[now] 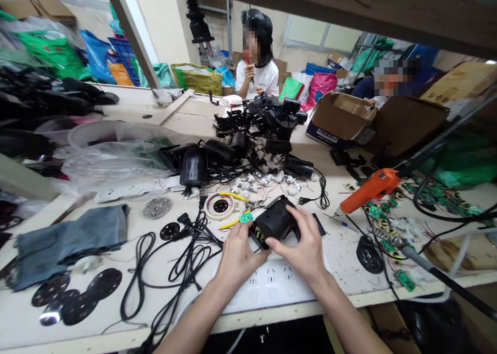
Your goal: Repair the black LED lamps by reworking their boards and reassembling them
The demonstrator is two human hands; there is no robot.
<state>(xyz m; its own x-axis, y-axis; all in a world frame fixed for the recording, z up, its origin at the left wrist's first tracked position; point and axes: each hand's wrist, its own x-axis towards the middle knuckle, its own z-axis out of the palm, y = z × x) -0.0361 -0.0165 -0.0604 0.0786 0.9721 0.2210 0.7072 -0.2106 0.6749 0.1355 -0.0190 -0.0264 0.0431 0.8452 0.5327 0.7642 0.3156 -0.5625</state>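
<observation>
My right hand point(305, 242) is wrapped round a black plastic cylindrical housing point(275, 220), tilted on its side, with the thumb on its near edge. At the housing's left end, my left hand point(237, 253) has a small green circuit board point(246, 218) at its fingertips, its thumb reaching toward the housing's lower edge. Yellow-and-black parts show in the housing's left end; how they join the board is hidden. Beneath both hands lies a white power strip point(272, 286). Behind the board are yellow-handled pliers point(233, 196) and a white ring point(209, 207).
An orange electric screwdriver point(370, 189) and a soldering iron point(423, 268) are at the right. Black cables point(186, 250) coil at the left, near a denim cloth point(73, 240) and a pile of screws point(156, 207). More housings point(193, 166) stand behind. A co-worker point(258, 59) sits opposite.
</observation>
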